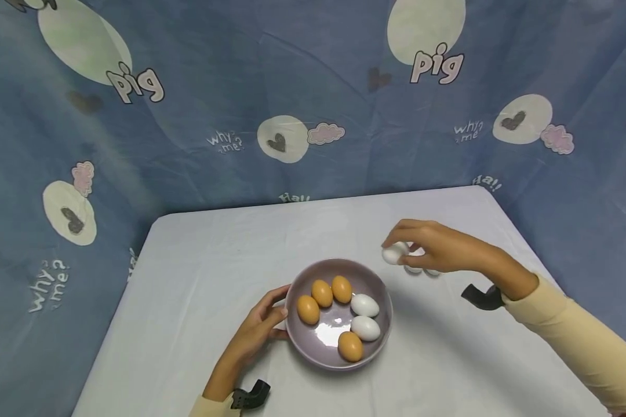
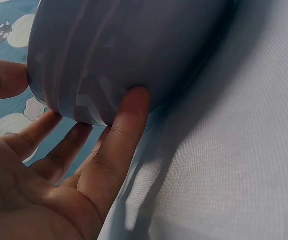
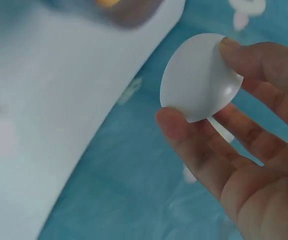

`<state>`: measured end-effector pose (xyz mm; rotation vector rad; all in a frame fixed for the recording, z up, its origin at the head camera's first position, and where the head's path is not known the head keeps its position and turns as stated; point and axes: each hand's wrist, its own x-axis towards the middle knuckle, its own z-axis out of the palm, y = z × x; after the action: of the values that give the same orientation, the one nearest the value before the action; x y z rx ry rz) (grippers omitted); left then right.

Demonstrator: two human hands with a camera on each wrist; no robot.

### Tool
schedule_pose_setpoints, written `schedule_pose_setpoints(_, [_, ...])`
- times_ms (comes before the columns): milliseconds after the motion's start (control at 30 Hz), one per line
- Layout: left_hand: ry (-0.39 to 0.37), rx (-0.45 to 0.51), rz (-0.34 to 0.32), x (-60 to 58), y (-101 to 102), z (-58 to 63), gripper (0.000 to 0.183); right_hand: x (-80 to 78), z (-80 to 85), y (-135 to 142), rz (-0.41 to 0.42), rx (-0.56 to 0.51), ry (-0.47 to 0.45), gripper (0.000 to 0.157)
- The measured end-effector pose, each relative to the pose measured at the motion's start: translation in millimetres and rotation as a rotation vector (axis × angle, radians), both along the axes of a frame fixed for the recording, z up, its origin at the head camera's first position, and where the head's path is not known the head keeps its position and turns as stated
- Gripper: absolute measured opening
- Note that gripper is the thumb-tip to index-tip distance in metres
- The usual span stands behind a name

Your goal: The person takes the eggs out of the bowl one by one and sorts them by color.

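Note:
A purple-grey bowl (image 1: 313, 356) stands on the white table, holding several brown eggs (image 1: 308, 310) and two white eggs (image 1: 365, 328). My left hand (image 1: 258, 321) holds the bowl at its left side, thumb near the rim and fingers spread round the outer wall. The left wrist view shows one fingertip (image 2: 136, 97) low against that wall. Up and right of the bowl, my right hand (image 1: 438, 246) pinches another white egg (image 3: 199, 77) between thumb and fingertips. Beneath this hand lie more white eggs (image 1: 413, 269), partly hidden by it.
White cloth covers the table (image 1: 214, 255). A blue printed curtain (image 1: 313, 81) hangs behind the table and along its sides. Dark straps (image 1: 250, 395) sit on both wrists.

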<state>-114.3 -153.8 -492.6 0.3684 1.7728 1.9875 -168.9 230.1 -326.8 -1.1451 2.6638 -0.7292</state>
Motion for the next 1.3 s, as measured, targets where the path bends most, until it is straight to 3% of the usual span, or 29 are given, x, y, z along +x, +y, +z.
schedule_pose_setpoints(300, [-0.038, -0.018, 0.030, 0.3, 1.4, -0.3, 0.051, -4.7, -28.7, 72.2, -0.193, -0.029, 0.000, 0.034])
schedule_pose_setpoints(567, [-0.028, -0.050, 0.048, 0.4, -0.8, 0.4, 0.049, -13.5, -48.1, 104.7, -0.344, 0.060, -0.010, 0.034])
schedule_pose_setpoints(833, [-0.045, -0.047, 0.042, 0.6, 1.6, -0.5, 0.049, -16.4, -68.2, 118.9, -0.387, 0.115, 0.012, 0.033])
schedule_pose_setpoints(1300, [-0.017, -0.011, 0.031, 1.0, 0.7, -2.3, 0.050, -18.6, -105.2, 118.4, -0.396, 0.164, -0.037, 0.031])
